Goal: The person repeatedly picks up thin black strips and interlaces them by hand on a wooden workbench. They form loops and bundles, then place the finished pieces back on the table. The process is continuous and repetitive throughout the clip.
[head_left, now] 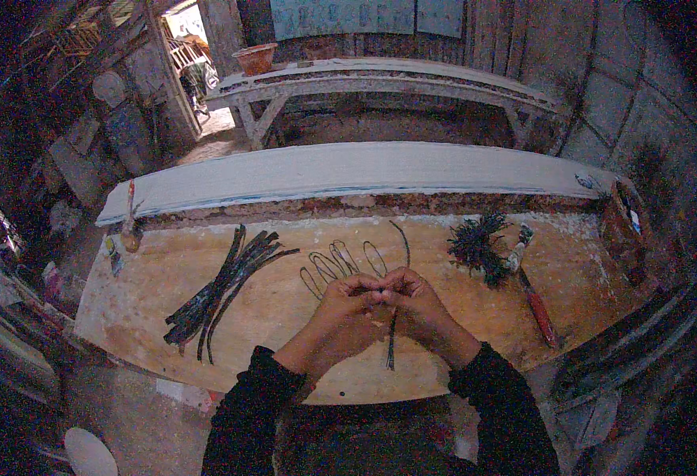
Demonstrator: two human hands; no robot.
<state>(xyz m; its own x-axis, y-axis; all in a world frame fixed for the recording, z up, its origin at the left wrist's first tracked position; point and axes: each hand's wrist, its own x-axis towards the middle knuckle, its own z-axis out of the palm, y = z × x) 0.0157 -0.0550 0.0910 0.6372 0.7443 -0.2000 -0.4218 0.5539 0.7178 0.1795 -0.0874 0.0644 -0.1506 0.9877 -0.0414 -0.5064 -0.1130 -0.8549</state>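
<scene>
Both forearms, in dark sleeves (255, 401), rise from the lower edge and slant inward, so that the left hand (352, 300) and the right hand (412, 297) meet over the middle of the wooden worktop (293, 369). The wrists stand apart, the backs of the hands partly turned upward, and the bent fingers point toward each other. On each side the grip is closed in a pinch of thumb and forefinger, the two sets of fingertips touching; what lies between them is too small to tell. A thin dark strip (391, 353) shows beyond the hands and again on the near side, its middle hidden by the right hand; whether it is pinched, I cannot tell. Several thin loops (340, 258) lie just beyond the left hand. Further left is a bundle of dark strips (220, 293); to the right sit a dark bristly tuft (477, 247) and a red-handled tool (537, 311).
</scene>
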